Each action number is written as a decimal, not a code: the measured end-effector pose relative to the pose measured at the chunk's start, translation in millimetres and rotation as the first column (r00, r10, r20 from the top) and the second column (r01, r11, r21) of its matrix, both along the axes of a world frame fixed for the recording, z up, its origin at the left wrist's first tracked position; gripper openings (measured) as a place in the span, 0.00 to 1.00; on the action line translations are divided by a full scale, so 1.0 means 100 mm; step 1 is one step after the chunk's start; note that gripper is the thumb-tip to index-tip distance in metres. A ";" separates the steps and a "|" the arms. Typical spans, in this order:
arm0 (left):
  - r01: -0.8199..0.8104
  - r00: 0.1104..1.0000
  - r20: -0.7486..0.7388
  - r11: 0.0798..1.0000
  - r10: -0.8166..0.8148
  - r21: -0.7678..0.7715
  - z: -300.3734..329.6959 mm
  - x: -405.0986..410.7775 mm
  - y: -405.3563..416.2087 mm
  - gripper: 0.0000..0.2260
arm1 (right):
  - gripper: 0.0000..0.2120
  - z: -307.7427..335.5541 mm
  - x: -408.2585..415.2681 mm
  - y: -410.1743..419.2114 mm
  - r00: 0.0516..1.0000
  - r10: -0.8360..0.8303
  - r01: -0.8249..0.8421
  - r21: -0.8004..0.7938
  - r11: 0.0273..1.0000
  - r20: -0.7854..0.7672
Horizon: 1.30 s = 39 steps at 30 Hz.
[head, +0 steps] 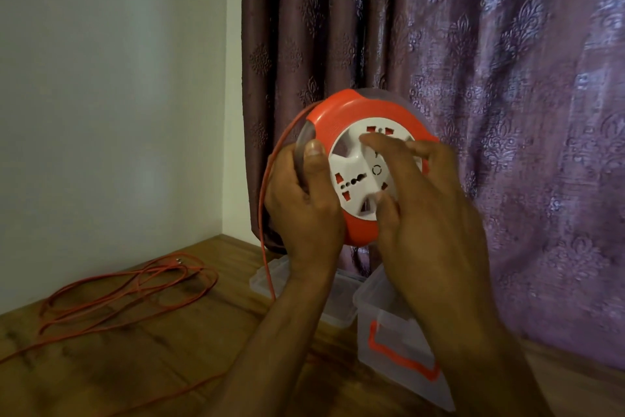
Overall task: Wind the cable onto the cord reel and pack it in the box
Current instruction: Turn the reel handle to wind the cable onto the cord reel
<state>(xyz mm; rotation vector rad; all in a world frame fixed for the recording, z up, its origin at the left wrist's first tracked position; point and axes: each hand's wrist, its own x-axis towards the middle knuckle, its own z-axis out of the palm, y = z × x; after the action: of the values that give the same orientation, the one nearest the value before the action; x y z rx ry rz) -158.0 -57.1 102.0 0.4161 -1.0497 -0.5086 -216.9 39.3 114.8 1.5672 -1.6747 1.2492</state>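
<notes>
Above the table, the left hand grips the reel; the right hand pinches its white hub. Most cable lies loose; the box waits, unpacked.

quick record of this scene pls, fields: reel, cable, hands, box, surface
reel: orange cord reel with white socket face, held up in the air
cable: orange cable mostly loose on the table, one strand rising to the reel
left hand: grips the reel's left rim
right hand: blurred, fingers on the socket face
box: clear plastic box, open, below the reel
surface: wooden table
</notes>
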 end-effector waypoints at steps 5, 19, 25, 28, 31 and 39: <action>0.010 1.000 -0.007 1.000 -0.010 0.008 0.01 0.00 0.01 0.09 | 0.38 0.02 0.00 -0.02 0.997 -0.016 0.030 0.184 0.982 -0.078; -0.064 0.995 0.075 0.997 0.068 -0.049 -0.05 -0.06 0.01 0.07 | 0.28 -0.07 -0.04 -0.07 0.987 -0.049 0.049 0.003 0.999 0.152; -0.009 0.997 0.080 0.998 0.014 -0.064 -0.09 -0.09 0.01 0.11 | 0.26 -0.04 -0.03 -0.08 0.933 0.015 0.014 -0.079 0.997 0.359; 0.006 0.997 0.073 0.998 -0.002 -0.055 -0.08 -0.10 0.02 0.12 | 0.24 -0.05 -0.05 -0.13 0.873 0.119 -0.053 -0.151 0.987 0.472; 0.004 0.999 0.054 0.999 -0.002 -0.040 -0.06 -0.05 -0.01 0.11 | 0.25 -0.04 -0.04 -0.16 0.789 0.238 -0.182 -0.155 0.971 0.567; 0.005 1.000 0.031 1.000 -0.006 0.027 0.00 0.06 -0.09 0.16 | 0.18 0.04 -0.15 0.02 0.981 0.109 -0.086 -0.142 0.986 0.163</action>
<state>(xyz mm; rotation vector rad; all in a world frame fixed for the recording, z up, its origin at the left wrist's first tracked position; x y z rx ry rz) -152.2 -66.3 101.6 0.4467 -1.0747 -0.5230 -231.5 41.0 118.6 1.5133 -1.5936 1.5526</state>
